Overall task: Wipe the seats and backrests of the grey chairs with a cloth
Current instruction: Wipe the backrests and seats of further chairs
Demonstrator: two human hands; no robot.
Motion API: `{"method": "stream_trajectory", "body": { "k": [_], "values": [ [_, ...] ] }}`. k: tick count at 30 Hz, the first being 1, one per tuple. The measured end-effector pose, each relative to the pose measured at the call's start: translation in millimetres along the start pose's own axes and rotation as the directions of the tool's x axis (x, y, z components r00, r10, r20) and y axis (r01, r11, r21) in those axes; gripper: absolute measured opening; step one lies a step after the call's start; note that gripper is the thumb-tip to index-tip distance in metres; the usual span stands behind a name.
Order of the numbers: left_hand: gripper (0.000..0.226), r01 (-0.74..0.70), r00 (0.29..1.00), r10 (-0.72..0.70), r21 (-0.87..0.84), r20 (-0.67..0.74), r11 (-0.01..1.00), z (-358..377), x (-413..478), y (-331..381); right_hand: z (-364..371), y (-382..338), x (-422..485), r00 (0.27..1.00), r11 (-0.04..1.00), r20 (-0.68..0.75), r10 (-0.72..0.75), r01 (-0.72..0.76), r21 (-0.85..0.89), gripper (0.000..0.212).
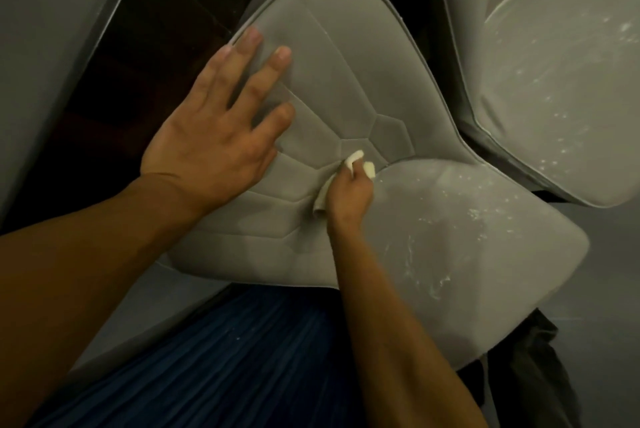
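Grey chair's backrest (346,74), centre, looks wiped; the left hand (207,147) rests flat there, fingers (242,57) spread, the right hand (348,201) pinching the cloth (356,159) at the seat crease. Its speckled seat (485,254) and, seemingly, the right chair (554,81) await wiping.

2 chairs (346,81) (554,81) (grey) + 1 cloth (355,156)
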State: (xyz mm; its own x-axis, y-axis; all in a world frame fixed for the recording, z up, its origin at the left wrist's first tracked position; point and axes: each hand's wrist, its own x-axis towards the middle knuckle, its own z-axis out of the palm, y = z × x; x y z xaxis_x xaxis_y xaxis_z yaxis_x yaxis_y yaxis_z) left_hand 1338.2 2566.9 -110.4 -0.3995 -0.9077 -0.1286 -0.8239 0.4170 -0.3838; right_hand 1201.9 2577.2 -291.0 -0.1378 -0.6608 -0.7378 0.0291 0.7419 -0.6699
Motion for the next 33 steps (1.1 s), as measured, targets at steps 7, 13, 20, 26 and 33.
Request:
{"method": "stream_trajectory", "body": {
  "k": [7,13,20,26,33],
  "values": [
    [0.043,0.001,1.0,-0.001,0.005,0.015,1.0,-1,0,0,11,-7,-50,0.903,0.904,0.067,-0.424,0.426,-0.031,0.048],
    [0.047,0.004,0.998,-0.005,0.02,0.055,1.0,-2,2,0,6,7,2,0.997,0.984,0.003,-0.073,0.072,-0.165,0.044],
    [0.05,-0.003,0.998,0.003,0.009,0.066,1.0,-4,2,0,9,-12,-42,0.898,0.898,0.025,-0.439,0.44,-0.03,0.047],
    [0.047,0.008,0.999,-0.007,-0.02,0.05,1.0,-4,2,1,-10,-15,20,1.0,0.999,-0.011,0.013,-0.013,-0.047,0.047],
    [0.048,-0.005,1.0,0.005,-0.009,0.027,1.0,-3,1,0,-9,-7,-43,0.946,0.989,0.298,-0.13,0.103,0.107,0.06]
  ]
}}
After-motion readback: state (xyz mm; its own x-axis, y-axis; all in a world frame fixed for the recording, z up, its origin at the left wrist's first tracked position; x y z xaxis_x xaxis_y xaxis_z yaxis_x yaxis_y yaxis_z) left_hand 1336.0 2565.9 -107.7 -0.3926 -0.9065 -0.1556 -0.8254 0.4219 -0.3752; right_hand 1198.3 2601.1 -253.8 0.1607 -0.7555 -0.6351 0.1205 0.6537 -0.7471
